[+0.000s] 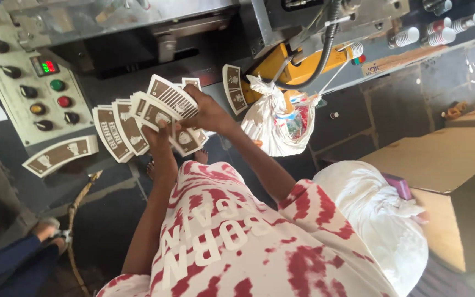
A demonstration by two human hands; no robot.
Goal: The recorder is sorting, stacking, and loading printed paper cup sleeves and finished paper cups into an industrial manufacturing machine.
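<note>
A fanned stack of brown and white curved paper cup blanks (130,124) is held in front of me over a dark floor. My left hand (159,144) grips the fan from below, thumb on the cards. My right hand (211,114) holds the right end of the fan, pinching the upper blanks (172,98). One loose blank (59,155) lies below the control panel at the left. Another blank (232,88) stands against the machine just right of my right hand.
A grey control panel (15,104) with black knobs and green and red buttons is at the left. A knotted white plastic bag (276,124) hangs by a yellow machine part (298,66). A cardboard box (446,165) and white sack (380,214) are at the right. Another person's foot (45,228) is lower left.
</note>
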